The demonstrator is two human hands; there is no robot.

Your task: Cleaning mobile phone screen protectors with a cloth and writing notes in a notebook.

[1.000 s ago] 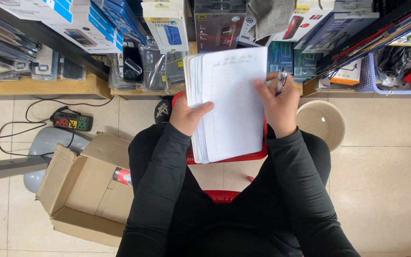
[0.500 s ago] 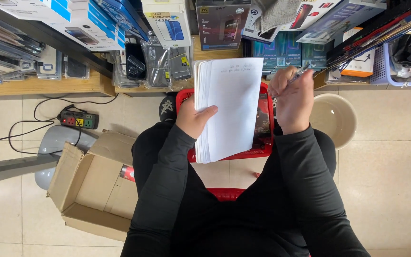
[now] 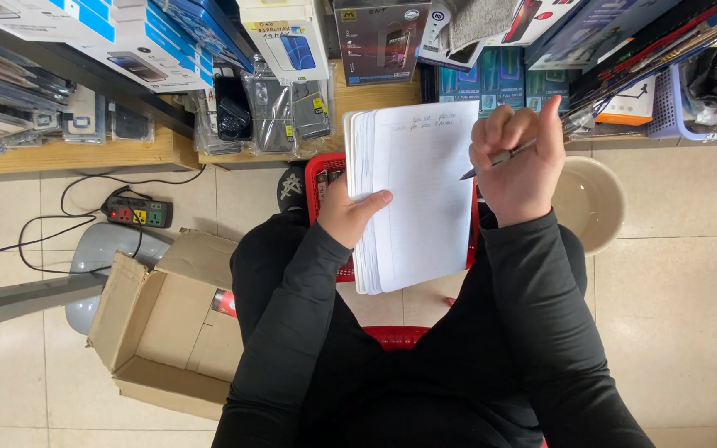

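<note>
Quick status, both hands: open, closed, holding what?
Left hand: closed on the left edge of the notepad, thumb on the page.
Right hand: closed on a pen, tip off the paper's edge.

Beige tiled floor [image 3: 690, 332], wooden shelves [image 3: 68, 156]

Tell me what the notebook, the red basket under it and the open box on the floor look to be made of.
Notebook: white ruled paper, matte; page edges fan out beside the left hand.
Red basket: probably moulded plastic, slightly glossy, with a slotted wall.
Open box: brown corrugated cardboard, dull, with creased flaps.
</note>
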